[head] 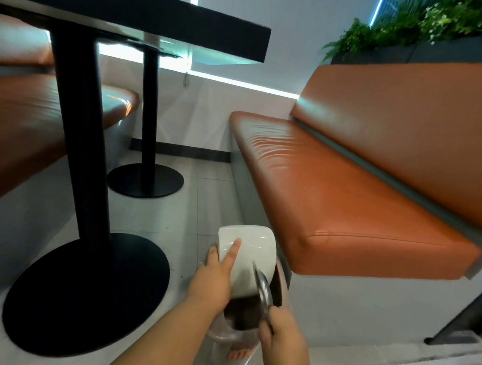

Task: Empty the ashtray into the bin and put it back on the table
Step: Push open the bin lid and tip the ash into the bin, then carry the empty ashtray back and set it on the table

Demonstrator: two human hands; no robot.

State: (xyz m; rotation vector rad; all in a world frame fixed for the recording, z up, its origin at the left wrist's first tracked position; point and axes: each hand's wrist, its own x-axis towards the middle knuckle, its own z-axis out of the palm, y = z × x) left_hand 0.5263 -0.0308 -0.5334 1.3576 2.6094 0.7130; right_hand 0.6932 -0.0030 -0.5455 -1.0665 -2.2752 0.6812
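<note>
Emptying step in hand. Lower centre of the frame: white ashtray (250, 257) tipped steeply over the bin (279, 284), open mouth turned down toward the dark contents, bottom pointing up and away. Left hand (214, 283) wrapped around the ashtray's left side, fingers (233, 253) closed on the wall with one laid flat along the outside and the thumb hidden behind. Right hand (282, 330) curled shut around a pair of metal tongs (263, 289), tips reaching up into the ashtray's mouth at its right edge, apparently to scrape or coax out what sticks; whether the tips grip anything, impossible to tell. Bin low in the frame, just beside the front corner of the orange bench seat (347, 189) at right, pale liner showing around the rim. Counter (160, 14) in the upper left, seen from beneath, dark edge and black pedestal leg (78, 131) with round base on the tiled floor (204, 197); top surface out of sight from this low angle.

Judged roughly halfway: dumping under way, return not yet begun. Next move likely calls for clearing the last residue with the tongs, withdrawing them, righting the ashtray so nothing spills over the floor, then rising and carrying it up to the counter top. Main risk: ash falling outside the rim while tipped this near the edge.
</note>
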